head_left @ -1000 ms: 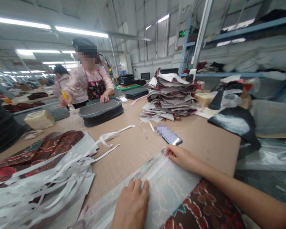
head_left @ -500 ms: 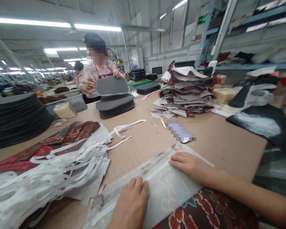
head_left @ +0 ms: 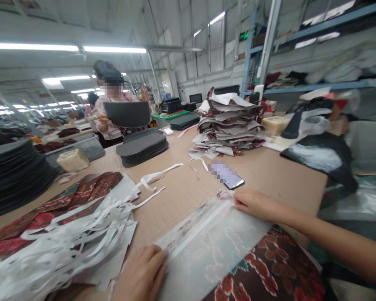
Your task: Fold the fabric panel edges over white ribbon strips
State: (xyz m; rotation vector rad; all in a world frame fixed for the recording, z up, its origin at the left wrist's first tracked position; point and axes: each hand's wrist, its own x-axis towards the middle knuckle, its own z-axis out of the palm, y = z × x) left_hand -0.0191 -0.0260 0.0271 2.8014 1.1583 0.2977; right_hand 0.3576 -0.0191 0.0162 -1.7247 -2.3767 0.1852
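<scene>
In front of me lies a fabric piece (head_left: 203, 259) with a pale translucent backing, a white strip (head_left: 196, 230) running along its far edge, and a brown-and-red floral print showing at the near right. My right hand (head_left: 253, 205) is closed on its far right corner, fingers curled under. At the left end of the strip, my left hand (head_left: 144, 271) presses down with bent fingers closed on the fabric; the fingertips are partly hidden. Just beyond my right hand is a phone (head_left: 228, 175). Left of my left hand, a tangle of white tapes (head_left: 65, 246) covers more printed fabric (head_left: 81, 196).
Across the table a co-worker (head_left: 108, 121) holds up a dark grey panel (head_left: 127, 113) over a stack of similar panels (head_left: 142, 147). A tall dark stack (head_left: 15, 175) stands at left. Layered fabric pieces (head_left: 228, 121) are piled at the back, near a black-and-white item (head_left: 319, 156).
My left hand has slid left and nearer along the strip. My right hand has shifted to the corner and curled its fingers. The co-worker has lifted a panel off the stack. The view has turned slightly.
</scene>
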